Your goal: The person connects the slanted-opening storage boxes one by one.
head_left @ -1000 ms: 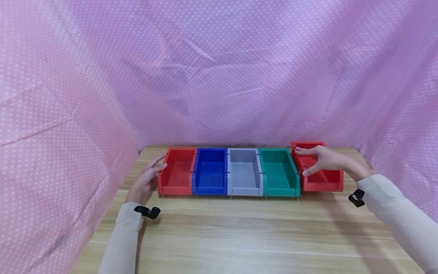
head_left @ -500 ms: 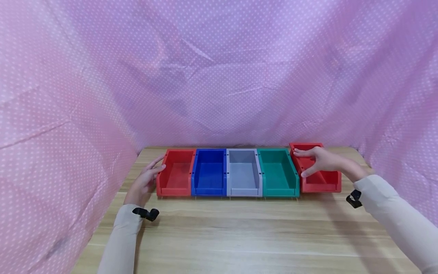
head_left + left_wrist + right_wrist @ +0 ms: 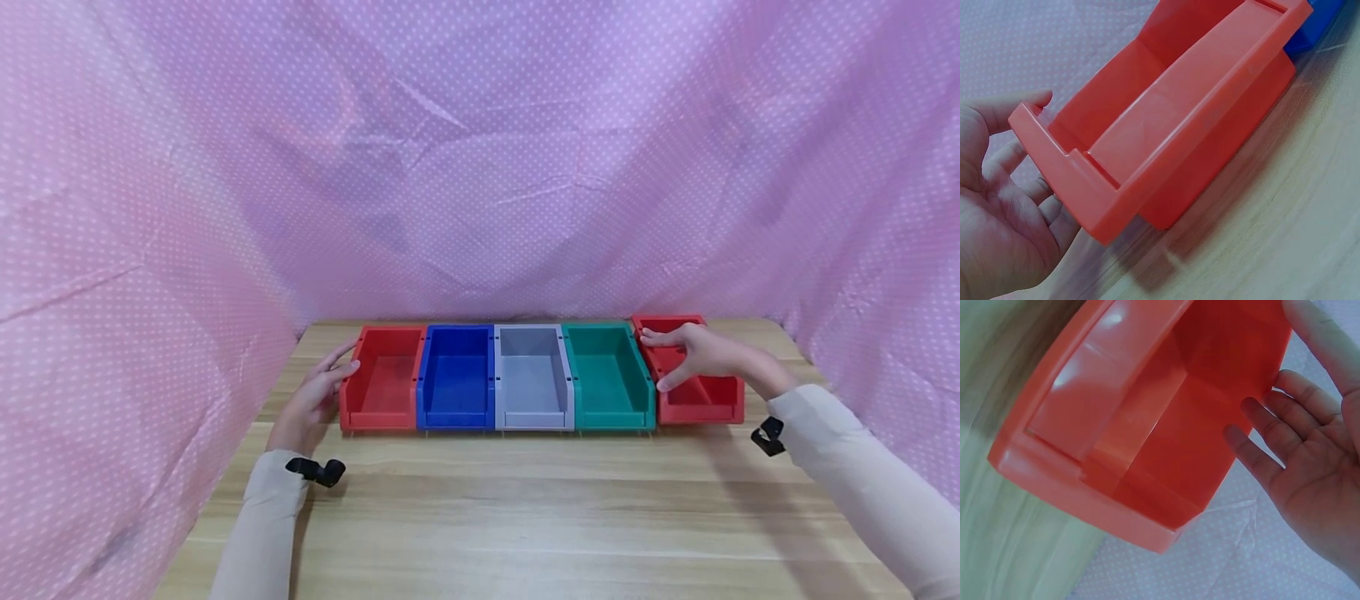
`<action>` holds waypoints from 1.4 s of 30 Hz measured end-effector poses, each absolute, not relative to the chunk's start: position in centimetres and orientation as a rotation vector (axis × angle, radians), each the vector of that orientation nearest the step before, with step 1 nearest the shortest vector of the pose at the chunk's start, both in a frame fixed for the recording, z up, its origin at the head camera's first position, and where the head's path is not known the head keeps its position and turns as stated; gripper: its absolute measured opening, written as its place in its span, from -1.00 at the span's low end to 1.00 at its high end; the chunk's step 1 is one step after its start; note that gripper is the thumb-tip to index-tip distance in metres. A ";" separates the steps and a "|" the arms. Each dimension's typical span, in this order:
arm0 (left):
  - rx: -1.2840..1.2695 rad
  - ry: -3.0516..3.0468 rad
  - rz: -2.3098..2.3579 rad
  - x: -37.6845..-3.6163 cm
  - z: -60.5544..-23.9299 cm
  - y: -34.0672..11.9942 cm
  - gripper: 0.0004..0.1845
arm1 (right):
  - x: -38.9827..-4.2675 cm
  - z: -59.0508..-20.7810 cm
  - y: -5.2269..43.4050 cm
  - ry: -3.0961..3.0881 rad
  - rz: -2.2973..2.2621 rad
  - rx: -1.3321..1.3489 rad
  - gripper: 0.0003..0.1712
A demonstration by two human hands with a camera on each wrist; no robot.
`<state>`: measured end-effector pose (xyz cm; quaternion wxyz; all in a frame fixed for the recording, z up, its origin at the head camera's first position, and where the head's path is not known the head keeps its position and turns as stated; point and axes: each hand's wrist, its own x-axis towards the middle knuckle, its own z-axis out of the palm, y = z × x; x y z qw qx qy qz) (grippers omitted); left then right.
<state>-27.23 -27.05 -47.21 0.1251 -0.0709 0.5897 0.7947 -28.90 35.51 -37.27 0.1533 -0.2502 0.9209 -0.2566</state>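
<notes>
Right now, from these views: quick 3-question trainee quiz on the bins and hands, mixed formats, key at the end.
1. Multiple choice: how many bins stand on the wooden table? A) three B) four C) five
2. True or false: the right-end red bin sits square and flush against the green bin.
3. Fill in: the left hand rests with straight fingers against the outer side of the ____ bin.

Key:
1. C: left-end red bin, blue bin, grey bin, green, red.
2. False: it is angled, its back end further right, and the right hand spans its top.
3. Left-end red.
</notes>
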 end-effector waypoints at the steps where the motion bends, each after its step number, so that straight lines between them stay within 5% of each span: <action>1: -0.207 1.711 2.314 -27.2 -47.2 -27.0 -0.28 | -28.9 -37.4 35.5 2.640 -0.741 -0.727 0.01; 42: -0.205 1.757 2.297 -27.4 -47.4 -26.4 -0.27 | -30.0 -37.1 35.9 2.610 -0.621 -0.746 -0.03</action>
